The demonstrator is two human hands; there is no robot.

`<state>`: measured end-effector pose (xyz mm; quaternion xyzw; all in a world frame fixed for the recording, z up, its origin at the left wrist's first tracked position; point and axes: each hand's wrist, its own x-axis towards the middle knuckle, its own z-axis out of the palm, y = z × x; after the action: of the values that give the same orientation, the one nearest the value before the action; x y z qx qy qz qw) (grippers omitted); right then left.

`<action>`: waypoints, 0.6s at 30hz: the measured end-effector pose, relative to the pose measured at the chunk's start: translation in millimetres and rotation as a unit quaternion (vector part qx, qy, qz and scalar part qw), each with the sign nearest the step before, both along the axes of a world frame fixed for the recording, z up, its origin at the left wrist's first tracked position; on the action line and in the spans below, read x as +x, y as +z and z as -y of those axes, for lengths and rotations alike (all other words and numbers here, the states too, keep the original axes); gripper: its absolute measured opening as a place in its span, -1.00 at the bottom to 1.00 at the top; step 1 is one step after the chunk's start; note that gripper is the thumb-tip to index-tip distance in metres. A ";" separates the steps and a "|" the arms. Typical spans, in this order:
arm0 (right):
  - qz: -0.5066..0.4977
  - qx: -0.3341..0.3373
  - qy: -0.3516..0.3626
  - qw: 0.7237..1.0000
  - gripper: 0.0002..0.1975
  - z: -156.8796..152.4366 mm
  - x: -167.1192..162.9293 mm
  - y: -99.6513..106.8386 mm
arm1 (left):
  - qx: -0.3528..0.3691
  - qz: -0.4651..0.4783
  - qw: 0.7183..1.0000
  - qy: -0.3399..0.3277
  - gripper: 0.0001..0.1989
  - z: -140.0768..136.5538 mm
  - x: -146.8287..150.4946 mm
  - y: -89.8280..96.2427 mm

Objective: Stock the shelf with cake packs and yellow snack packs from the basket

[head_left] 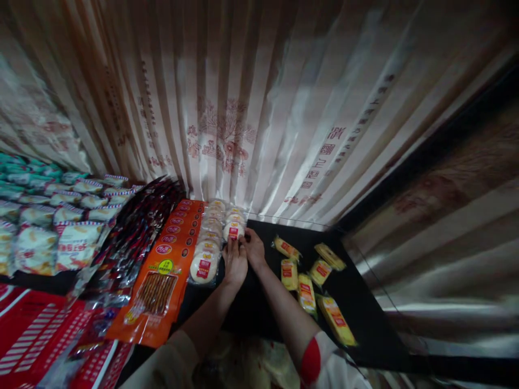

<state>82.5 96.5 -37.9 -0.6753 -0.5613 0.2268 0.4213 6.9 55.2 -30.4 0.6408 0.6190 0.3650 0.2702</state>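
Note:
Two rows of round white rice crackers in clear wrappers with red labels stand on the black table. My left hand (235, 262) has its fingertips on the lower front of the nearest rice cracker packet (234, 231) in the shorter right row. From the right side, my right hand (255, 248) grips the edge of that same packet, its fingers curled and partly hidden. Just left is the longer row of rice cracker packets (204, 267). Beyond it lie overlapping orange snack bags (169, 237), the front one showing brown sticks through a window.
Several yellow wrapped snacks (307, 294) lie scattered on the black table (259, 305) at the right. Dark red packets (140, 232), white snack bags (79, 246) and green bags (28, 173) fill the left. A red basket (32, 335) sits at the lower left. Pleated curtains (267, 108) hang behind.

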 end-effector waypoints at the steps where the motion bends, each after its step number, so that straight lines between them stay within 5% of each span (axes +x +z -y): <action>1: -0.010 0.007 -0.010 1.000 -0.68 4.0 0.2 0.0 | -0.016 0.011 1.000 -0.001 -0.60 2.9 -0.1 2.1; 9: -0.011 0.106 -0.049 0.993 -0.72 86.4 5.7 8.4 | -0.095 0.118 0.988 0.020 -0.63 70.8 -1.5 19.0; 18: 0.016 0.060 0.008 0.998 -0.68 231.4 10.1 0.0 | -0.078 0.144 0.986 -0.040 -0.71 191.4 -16.7 11.0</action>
<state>92.6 -134.9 -38.0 -0.6482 -0.5858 0.1851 0.4499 -9.8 -136.2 -19.4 0.5825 0.5742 0.3931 0.4200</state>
